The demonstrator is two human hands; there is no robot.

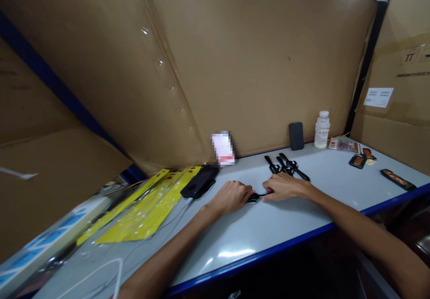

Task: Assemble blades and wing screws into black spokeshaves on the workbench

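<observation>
My left hand (232,197) and my right hand (285,187) are close together over the middle of the table. Between them lies a slim black handled tool (258,196), each hand closed on one end. The fingers cover most of it, so its exact kind does not show. Just beyond my right hand, several similar black tools (294,166) with long handles lie side by side on the table, partly hidden by that hand.
The white table (228,241) has a blue front edge. Yellow packages (144,214) and a black device with a cable (200,181) lie left. A lit phone (223,149), a dark phone (296,136) and a bottle (321,130) stand by the cardboard wall (251,66). Snack packets (398,179) lie right.
</observation>
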